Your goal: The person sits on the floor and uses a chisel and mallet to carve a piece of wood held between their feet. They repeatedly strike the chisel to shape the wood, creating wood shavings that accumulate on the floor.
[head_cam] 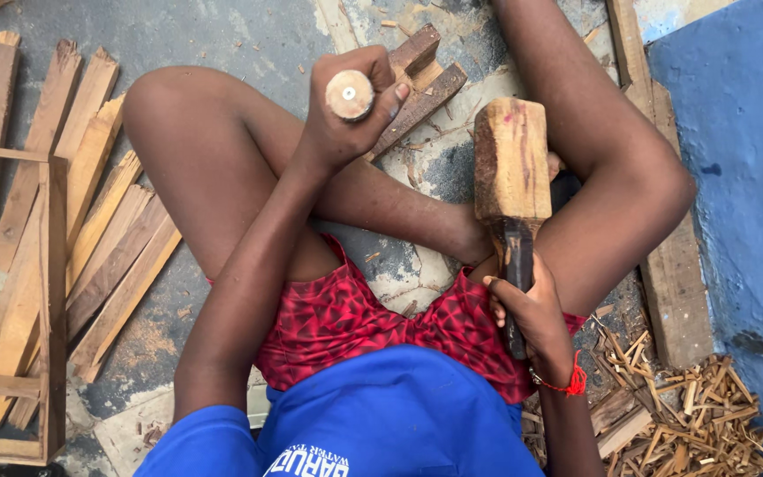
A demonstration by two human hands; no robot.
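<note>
Item: seated woodworking position, seen from above, on a cracked concrete floor [222, 35].

Left hand [346, 110]: fist wrapped tightly around a round wooden tool handle [350, 94], butt end up and facing the camera, thumb pressed against its side. The shaft runs down from the fist and is hidden; its working end cannot be seen. The upright hold puts the flat butt on top, level with the mallet head beside it.

Right hand [532, 309]: fingers clasped firmly about the dark handle of a wooden mallet [512, 159]. The blocky, worn head is raised above the crossed legs, just right of the left fist and apart from it. The grip sits low on the handle, which gives a longer swing.

Workpiece area: dark wooden blocks [421, 75] lie on the floor just beyond the left fist, between the knees; whether the tool touches them cannot be told.

Surroundings: rough-cut wooden slats [90, 221] fanned on the floor to the left, partly under a plain wooden frame [50, 300]. A heap of wood chips [691, 424] lies at lower right beside a long plank [677, 291] that runs along a blue wall [735, 132]. A red thread bracelet [571, 382] is on the right wrist. The person wears red patterned shorts [355, 322] and a blue shirt [399, 415].
</note>
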